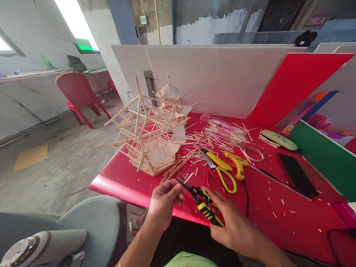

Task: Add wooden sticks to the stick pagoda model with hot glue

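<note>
My right hand [232, 220] is wrapped round the black and yellow handles of a pair of long-nosed cutters [204, 202]. Their dark jaws point up and left, slightly apart, over the near table edge. Close to those jaws, the fingertips of my left hand [165, 200] are pinched together on a thin wooden stick [189, 178], whose pale end shows past the jaws; the held part is mostly hidden. Just beyond my hands stands an open-framed stick model [150, 144], with a roofed, tower-like stick model [171, 98] behind it.
Loose sticks [205, 142] and a plastic bag of sticks [225, 129] lie across the red table [261, 222]. To the right are yellow-handled scissors [226, 180], a yellow glue gun [236, 163], clear tape [253, 154] and a phone [296, 174]. A grey stool [94, 222] holds a bottle [52, 244].
</note>
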Tool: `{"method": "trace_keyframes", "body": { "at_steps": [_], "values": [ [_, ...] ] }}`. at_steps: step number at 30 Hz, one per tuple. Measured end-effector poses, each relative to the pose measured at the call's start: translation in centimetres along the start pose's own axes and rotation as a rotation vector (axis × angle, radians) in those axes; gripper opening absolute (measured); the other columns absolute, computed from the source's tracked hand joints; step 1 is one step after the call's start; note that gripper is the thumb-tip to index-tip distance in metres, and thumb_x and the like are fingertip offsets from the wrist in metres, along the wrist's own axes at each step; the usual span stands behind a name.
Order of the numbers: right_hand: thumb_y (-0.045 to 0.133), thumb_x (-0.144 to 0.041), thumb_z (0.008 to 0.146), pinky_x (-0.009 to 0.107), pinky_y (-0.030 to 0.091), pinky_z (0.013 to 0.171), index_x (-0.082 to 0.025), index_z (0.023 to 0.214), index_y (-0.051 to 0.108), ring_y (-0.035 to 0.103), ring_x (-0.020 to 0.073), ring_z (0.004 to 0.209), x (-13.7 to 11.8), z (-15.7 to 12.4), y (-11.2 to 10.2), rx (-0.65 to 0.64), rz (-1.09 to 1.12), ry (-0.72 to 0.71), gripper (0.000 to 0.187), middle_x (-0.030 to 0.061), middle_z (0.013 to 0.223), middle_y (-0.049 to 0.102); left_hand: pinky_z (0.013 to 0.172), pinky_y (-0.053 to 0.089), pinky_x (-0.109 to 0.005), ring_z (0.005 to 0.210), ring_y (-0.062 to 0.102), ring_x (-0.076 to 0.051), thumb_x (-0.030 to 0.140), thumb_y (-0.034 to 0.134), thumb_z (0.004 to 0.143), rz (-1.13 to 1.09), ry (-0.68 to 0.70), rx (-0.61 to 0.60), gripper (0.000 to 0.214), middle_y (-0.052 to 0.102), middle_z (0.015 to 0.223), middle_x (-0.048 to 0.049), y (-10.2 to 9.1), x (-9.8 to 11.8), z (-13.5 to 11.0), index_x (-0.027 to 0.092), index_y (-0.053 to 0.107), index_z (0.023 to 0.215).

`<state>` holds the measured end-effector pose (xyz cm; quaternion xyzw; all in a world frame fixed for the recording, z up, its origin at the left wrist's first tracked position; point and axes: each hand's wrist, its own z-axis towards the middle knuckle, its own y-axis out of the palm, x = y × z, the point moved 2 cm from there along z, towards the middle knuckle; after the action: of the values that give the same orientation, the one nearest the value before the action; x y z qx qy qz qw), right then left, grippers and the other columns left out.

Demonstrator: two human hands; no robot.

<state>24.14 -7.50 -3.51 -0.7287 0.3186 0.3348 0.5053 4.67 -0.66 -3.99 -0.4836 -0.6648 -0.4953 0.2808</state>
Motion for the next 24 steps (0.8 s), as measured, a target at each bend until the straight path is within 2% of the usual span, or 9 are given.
{"method": "trace_keyframes", "body": {
  "at_steps": [2, 4, 8, 11, 14, 17, 20, 24],
  "values": [
    [0.055, -0.021, 0.068, 0.048, 0.028, 0.119, -0.021, 0.152, 0.037, 0.032, 0.0279, 0.146, 0.6, -0.2, 0.2, -0.010, 0.102, 0.032, 0.086, 0.0070, 0.157, 0.038, 0.042, 0.038, -0.021, 0.043, 0.047, -0.009, 0.045, 0.085, 0.064, 0.089, 0.027, -0.041, 0.036, 0.061, 0.052, -0.0009, 0.2, 0.1, -0.1, 0.014, 0.070, 0.075],
    [0.053, -0.022, 0.068, 0.047, 0.028, 0.119, -0.022, 0.151, 0.038, 0.032, 0.0274, 0.146, 1.1, -0.4, 0.4, -0.016, 0.214, 0.042, 0.085, 0.0051, 0.157, 0.039, 0.043, 0.038, -0.023, 0.044, 0.048, -0.011, 0.047, 0.076, 0.075, 0.268, 0.128, -0.090, 0.033, 0.061, 0.054, -0.0013, 0.4, 0.3, -0.3, 0.015, 0.072, 0.083],
    [0.053, -0.022, 0.066, 0.046, 0.031, 0.117, -0.024, 0.151, 0.039, 0.036, 0.0280, 0.144, 1.6, -0.9, 0.8, -0.013, 0.329, 0.060, 0.086, 0.0045, 0.153, 0.044, 0.054, 0.042, -0.026, 0.060, 0.057, -0.016, 0.035, 0.061, 0.090, 0.758, 0.564, -0.138, 0.020, 0.063, 0.067, -0.0044, 0.7, 0.9, -0.9, 0.018, 0.072, 0.087],
    [0.055, -0.021, 0.063, 0.046, 0.041, 0.108, -0.028, 0.146, 0.046, 0.050, 0.0299, 0.131, 1.9, -1.0, 1.2, -0.030, 0.405, 0.109, 0.084, 0.0048, 0.137, 0.059, 0.058, 0.042, -0.026, 0.061, 0.058, -0.016, 0.026, 0.051, 0.095, 0.932, 0.750, -0.138, 0.020, 0.063, 0.067, -0.0038, 0.8, 0.9, -1.1, 0.020, 0.068, 0.086],
    [0.057, -0.020, 0.057, 0.041, 0.051, 0.091, -0.031, 0.139, 0.053, 0.064, 0.0267, 0.104, 2.3, -0.3, 1.8, -0.079, 0.487, 0.119, 0.082, 0.0028, 0.115, 0.068, 0.054, 0.037, -0.026, 0.053, 0.051, -0.014, 0.022, 0.044, 0.097, 0.998, 0.772, -0.162, 0.026, 0.055, 0.059, -0.0003, 1.1, 1.1, -1.1, 0.021, 0.060, 0.076],
    [0.061, -0.023, 0.055, 0.036, 0.052, 0.078, -0.031, 0.132, 0.057, 0.064, 0.0229, 0.086, 2.5, 0.6, 2.4, -0.176, 0.525, 0.129, 0.078, 0.0013, 0.098, 0.067, 0.053, 0.034, -0.026, 0.051, 0.046, -0.012, 0.022, 0.041, 0.098, 1.012, 0.753, -0.210, 0.029, 0.049, 0.057, 0.0019, 1.6, 1.4, -1.1, 0.021, 0.053, 0.072],
    [0.065, -0.026, 0.057, 0.036, 0.051, 0.080, -0.031, 0.136, 0.054, 0.061, 0.0231, 0.089, 2.4, 0.6, 2.4, -0.238, 0.520, 0.159, 0.080, 0.0015, 0.099, 0.065, 0.054, 0.031, -0.026, 0.051, 0.040, -0.012, 0.022, 0.039, 0.099, 1.016, 0.741, -0.255, 0.029, 0.044, 0.058, 0.0034, 1.9, 1.9, -1.2, 0.022, 0.047, 0.071],
    [0.069, -0.032, 0.066, 0.039, 0.045, 0.093, -0.030, 0.146, 0.043, 0.055, 0.0261, 0.108, 1.5, -0.7, 2.3, -0.201, 0.637, 0.170, 0.085, 0.0038, 0.117, 0.061, 0.054, 0.028, -0.026, 0.052, 0.038, -0.011, 0.021, 0.039, 0.098, 0.994, 0.671, -0.341, 0.029, 0.041, 0.059, 0.0044, 2.0, 2.6, -1.3, 0.022, 0.040, 0.069]
  ]
}}
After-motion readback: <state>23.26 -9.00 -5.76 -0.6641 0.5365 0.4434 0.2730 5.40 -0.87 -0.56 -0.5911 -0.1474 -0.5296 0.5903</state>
